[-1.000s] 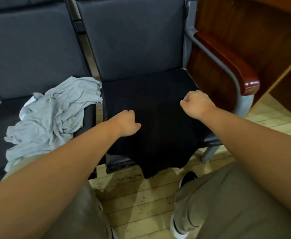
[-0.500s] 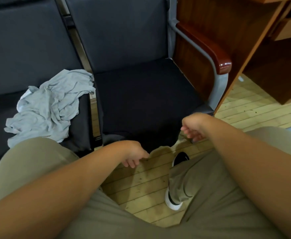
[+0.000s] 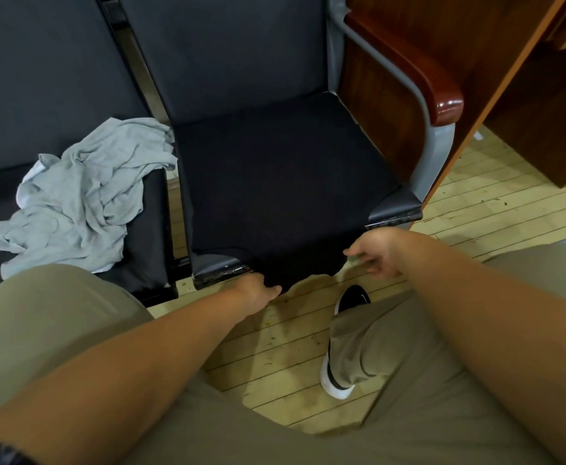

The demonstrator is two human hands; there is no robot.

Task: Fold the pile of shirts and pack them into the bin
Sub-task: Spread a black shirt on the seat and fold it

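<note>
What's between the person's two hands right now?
In the head view, the loose hem of the black shirt, hanging over the seat front, spans the gap between left hand and right hand.
</note>
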